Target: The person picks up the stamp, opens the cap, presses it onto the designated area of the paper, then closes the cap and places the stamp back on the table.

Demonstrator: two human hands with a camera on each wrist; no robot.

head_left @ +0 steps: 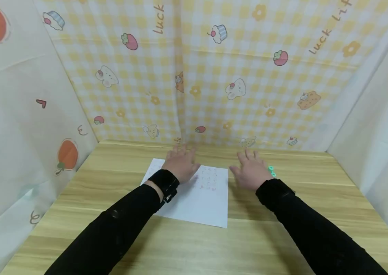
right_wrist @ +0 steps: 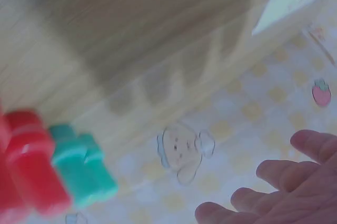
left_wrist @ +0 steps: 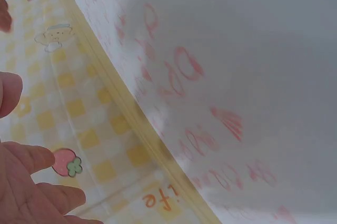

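My left hand [head_left: 181, 165] is over the upper part of a white sheet of paper [head_left: 199, 212], fingers spread, palm down and holding nothing. Red marks in rows [left_wrist: 184, 66] cover part of the paper in the left wrist view. To the right of the sheet, my right hand [head_left: 251, 172] reaches over the wooden table with its fingers extended. It casts a shadow on the wood in the right wrist view. Just beyond that hand are small teal pieces [head_left: 272, 172]. The right wrist view shows them as blurred, rounded teal shapes [right_wrist: 81, 166] beside larger glossy red ones [right_wrist: 34, 163].
A wooden tabletop [head_left: 187, 252] lies under everything. Behind it hangs a yellow checked curtain [head_left: 207, 68] with printed cartoons, meeting the table's back edge. Pale curtains close in the left [head_left: 15, 126] and right [head_left: 383, 126] sides.
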